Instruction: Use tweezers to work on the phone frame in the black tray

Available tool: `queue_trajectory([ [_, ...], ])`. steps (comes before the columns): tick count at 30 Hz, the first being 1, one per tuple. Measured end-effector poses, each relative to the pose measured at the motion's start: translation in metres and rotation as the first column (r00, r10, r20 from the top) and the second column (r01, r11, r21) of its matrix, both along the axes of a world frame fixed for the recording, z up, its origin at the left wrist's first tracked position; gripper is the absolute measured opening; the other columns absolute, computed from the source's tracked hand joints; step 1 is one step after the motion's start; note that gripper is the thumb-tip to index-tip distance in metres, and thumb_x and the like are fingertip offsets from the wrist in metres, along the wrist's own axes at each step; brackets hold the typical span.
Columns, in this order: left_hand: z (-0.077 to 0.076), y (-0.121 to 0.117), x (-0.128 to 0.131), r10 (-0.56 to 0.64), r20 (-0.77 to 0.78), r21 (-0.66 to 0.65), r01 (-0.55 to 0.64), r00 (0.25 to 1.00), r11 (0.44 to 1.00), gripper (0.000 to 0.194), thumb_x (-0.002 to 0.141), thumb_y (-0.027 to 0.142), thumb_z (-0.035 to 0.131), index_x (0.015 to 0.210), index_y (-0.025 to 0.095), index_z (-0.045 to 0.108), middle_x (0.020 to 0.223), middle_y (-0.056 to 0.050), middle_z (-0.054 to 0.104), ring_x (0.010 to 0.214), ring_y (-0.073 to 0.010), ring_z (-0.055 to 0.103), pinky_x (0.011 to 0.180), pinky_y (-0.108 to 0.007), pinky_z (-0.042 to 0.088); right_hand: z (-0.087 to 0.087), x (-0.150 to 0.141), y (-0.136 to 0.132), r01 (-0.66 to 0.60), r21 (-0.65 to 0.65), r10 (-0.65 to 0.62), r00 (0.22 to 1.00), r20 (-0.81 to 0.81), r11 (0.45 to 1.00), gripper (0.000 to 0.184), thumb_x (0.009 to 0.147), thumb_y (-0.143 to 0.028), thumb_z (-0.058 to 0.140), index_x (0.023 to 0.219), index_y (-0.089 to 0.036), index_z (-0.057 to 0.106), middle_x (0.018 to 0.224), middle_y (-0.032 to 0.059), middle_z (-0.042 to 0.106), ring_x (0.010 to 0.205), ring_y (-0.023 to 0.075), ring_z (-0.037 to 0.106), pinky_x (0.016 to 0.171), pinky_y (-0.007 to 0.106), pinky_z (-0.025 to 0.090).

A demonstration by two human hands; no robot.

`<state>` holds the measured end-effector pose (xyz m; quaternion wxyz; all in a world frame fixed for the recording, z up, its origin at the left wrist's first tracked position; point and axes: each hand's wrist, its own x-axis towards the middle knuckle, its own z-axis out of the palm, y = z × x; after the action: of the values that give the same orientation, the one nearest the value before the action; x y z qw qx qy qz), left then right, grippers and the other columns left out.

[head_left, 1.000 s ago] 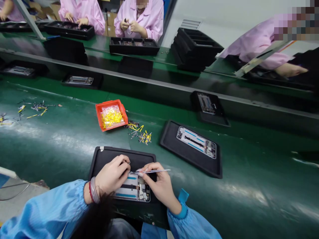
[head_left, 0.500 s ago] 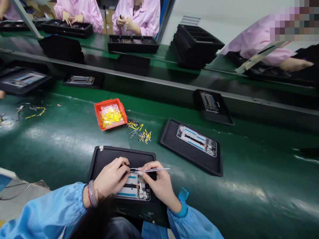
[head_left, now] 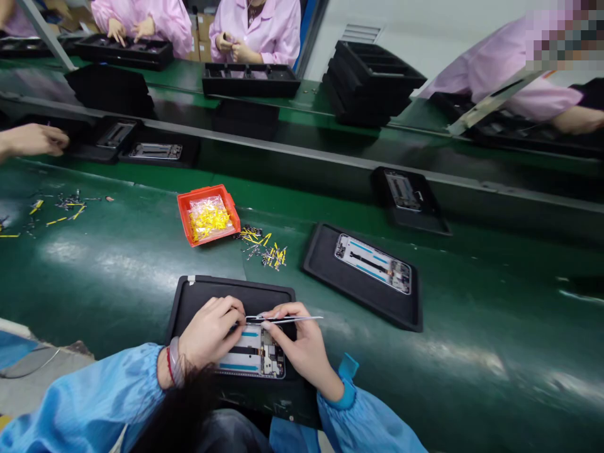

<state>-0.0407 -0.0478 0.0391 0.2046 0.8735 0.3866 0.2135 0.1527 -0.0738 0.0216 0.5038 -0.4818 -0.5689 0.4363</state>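
Head view is showing the right hand (head_left: 302, 345) pinching tweezers (head_left: 304, 318) between thumb and fingers, their working ends pointing toward the left hand (head_left: 210, 330). That hand is curling over the upper edge of a phone frame (head_left: 245, 358), which is lying on a black tray (head_left: 202, 290) before the person. Working well here is probably calling for a light, even pinch, the left hand bracing the frame and the metal ends avoiding the exposed board (head_left: 272, 362). The left fingertips are hiding behind their own knuckles, so I cannot tell whether they are pinching anything; whatever the tweezers are meeting is too small to make out. The left hand is also covering the frame's left end. Farther out, jumbled strips (head_left: 275, 256) are lying beside a red bin (head_left: 185, 211). At far left, the picture's edge is cutting off a co-worker's hand (head_left: 38, 139) at the forearm.
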Motion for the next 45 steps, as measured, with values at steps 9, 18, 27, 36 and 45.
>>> queue_trajectory([
  [9, -0.003, 0.002, -0.004, -0.006, 0.003, 0.049, 0.006, 1.000, 0.999, 0.020, 0.089, 0.014, 0.044, 0.078, 0.019, 0.059, 0.080, 0.000, 0.064, 0.070, -0.0119, 0.060, 0.066, -0.021, 0.048, 0.005, 0.001, 0.004, -0.049, 0.034, 0.048, 0.998, 0.044, 0.998, 0.012, 0.083, -0.029, 0.071, 0.080, -0.024, 0.061, 0.078, 0.0014, 0.074, 0.074, 0.0201, 0.072, 0.067, 0.028, 0.057],
  [18, -0.008, 0.001, -0.009, -0.053, 0.045, 0.159, 0.046, 0.998, 0.986, 0.034, 0.098, 0.017, 0.035, 0.081, 0.020, 0.064, 0.075, 0.003, 0.068, 0.062, -0.0084, 0.062, 0.059, -0.017, 0.047, 0.007, 0.003, 0.005, -0.082, 0.080, 0.069, 0.986, 0.150, 0.993, 0.008, 0.086, -0.032, 0.068, 0.086, -0.026, 0.073, 0.080, 0.0022, 0.076, 0.070, 0.0220, 0.072, 0.063, 0.031, 0.060],
  [27, -0.004, 0.002, -0.018, -0.198, -0.107, 0.359, 0.224, 0.974, 0.906, 0.041, 0.102, 0.014, 0.022, 0.092, 0.017, 0.062, 0.082, -0.002, 0.069, 0.061, -0.0101, 0.059, 0.053, -0.020, 0.044, 0.006, 0.002, 0.005, -0.089, 0.114, 0.074, 0.989, 0.128, 0.989, 0.010, 0.087, -0.033, 0.067, 0.082, -0.025, 0.071, 0.079, 0.0031, 0.075, 0.070, 0.0206, 0.072, 0.062, 0.028, 0.060],
  [36, 0.002, 0.002, -0.014, -0.197, -0.135, 0.423, 0.236, 0.971, 0.875, 0.041, 0.101, 0.012, 0.021, 0.091, 0.013, 0.062, 0.079, -0.003, 0.066, 0.059, -0.0112, 0.055, 0.050, -0.022, 0.044, 0.007, 0.001, 0.005, -0.074, 0.047, 0.067, 0.989, 0.135, 0.996, 0.012, 0.086, -0.034, 0.068, 0.080, -0.023, 0.069, 0.078, 0.0044, 0.075, 0.071, 0.0218, 0.072, 0.063, 0.031, 0.058],
  [45, -0.001, 0.000, -0.013, -0.185, -0.175, 0.394, 0.241, 0.967, 0.887, 0.038, 0.101, 0.011, 0.023, 0.093, 0.013, 0.060, 0.077, -0.003, 0.064, 0.060, -0.0118, 0.054, 0.050, -0.022, 0.044, 0.009, 0.003, 0.005, -0.036, 0.005, 0.036, 0.995, 0.096, 0.999, 0.014, 0.085, -0.034, 0.068, 0.077, -0.022, 0.066, 0.074, 0.0039, 0.072, 0.071, 0.0225, 0.072, 0.063, 0.031, 0.059],
])
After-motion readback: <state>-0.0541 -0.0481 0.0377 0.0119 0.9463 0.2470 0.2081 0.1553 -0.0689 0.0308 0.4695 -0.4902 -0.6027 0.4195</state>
